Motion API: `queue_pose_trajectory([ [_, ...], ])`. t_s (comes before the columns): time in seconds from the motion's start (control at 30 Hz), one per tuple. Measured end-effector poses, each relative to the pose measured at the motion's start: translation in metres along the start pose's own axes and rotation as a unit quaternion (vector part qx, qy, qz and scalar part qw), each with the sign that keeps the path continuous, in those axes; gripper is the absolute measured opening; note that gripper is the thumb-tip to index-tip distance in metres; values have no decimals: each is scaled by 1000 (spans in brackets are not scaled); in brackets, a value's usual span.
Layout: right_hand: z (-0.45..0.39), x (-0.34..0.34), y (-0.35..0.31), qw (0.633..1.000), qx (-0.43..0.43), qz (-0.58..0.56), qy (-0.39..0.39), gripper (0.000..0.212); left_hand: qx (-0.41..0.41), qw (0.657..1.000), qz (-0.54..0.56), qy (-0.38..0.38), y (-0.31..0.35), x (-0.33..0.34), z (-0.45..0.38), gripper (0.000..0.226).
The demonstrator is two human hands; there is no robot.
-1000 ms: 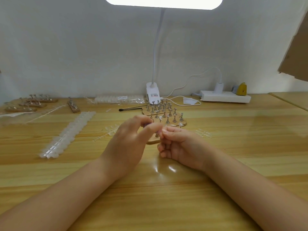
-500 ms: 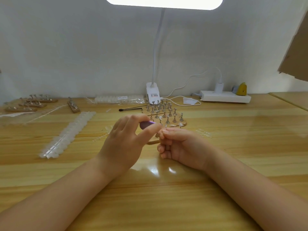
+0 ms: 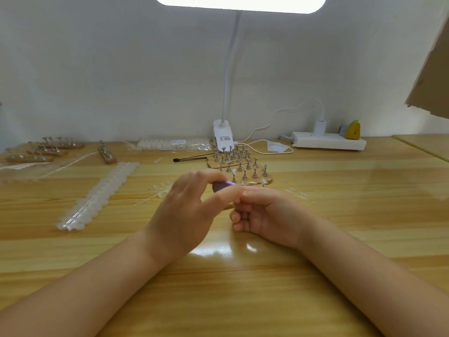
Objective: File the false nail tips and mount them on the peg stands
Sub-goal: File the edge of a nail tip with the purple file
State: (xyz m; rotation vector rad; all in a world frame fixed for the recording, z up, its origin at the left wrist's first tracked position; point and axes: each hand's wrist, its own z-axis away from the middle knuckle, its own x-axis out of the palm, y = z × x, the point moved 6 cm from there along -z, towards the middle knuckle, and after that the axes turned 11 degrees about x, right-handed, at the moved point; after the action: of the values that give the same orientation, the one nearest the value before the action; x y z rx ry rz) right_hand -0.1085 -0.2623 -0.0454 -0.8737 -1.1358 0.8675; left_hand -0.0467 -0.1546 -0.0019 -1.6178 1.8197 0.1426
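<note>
One view only, from your head: it looks forward and slightly down across the table [image 3: 340,239] toward the wall [image 3: 97,69]. Wide angle. Your forearms enter from the bottom corners; hands sit close, mid-frame. The lamp [image 3: 239,3] is cut by the top edge. No second view to overlap.

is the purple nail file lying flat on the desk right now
No, the left hand pinches the purple nail file above the desk, right beside the right hand.

Glossy wooden table [image 3: 340,215], metal pegs [image 3: 245,175] — wooden bases, translucent plastic nail tips [image 3: 97,198]
</note>
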Motion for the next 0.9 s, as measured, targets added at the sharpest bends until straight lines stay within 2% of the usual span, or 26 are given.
queue_pose_trajectory([
  [0.1,0,1,0,1000,1,18,1,16,54,998,2,-14,12,3,-2,37],
  [0.2,-1,-2,0,1000,10,-8,20,24,-3,999,-4,-45,4,7,-1,43],
  [0.3,0,-2,0,1000,4,-16,16,10,-51,998,4,-30,-4,2,0,44],
  [0.4,0,1,0,1000,-2,7,2,14,3,1000,6,4,5,-1,-2,51],
  [0.47,2,3,-1,1000,-6,25,-10,13,51,999,3,-2,13,2,-2,43],
  [0.53,3,4,-2,999,-6,37,-10,12,57,998,-3,-20,12,4,0,37],
  [0.67,0,0,0,1000,9,16,15,23,13,999,2,-46,2,6,3,41],
  [0.8,0,0,-1,1000,7,6,12,10,-61,997,28,-25,-8,2,0,52],
  [0.9,-1,0,0,1000,3,14,1,11,11,999,46,2,4,-3,-3,43],
])
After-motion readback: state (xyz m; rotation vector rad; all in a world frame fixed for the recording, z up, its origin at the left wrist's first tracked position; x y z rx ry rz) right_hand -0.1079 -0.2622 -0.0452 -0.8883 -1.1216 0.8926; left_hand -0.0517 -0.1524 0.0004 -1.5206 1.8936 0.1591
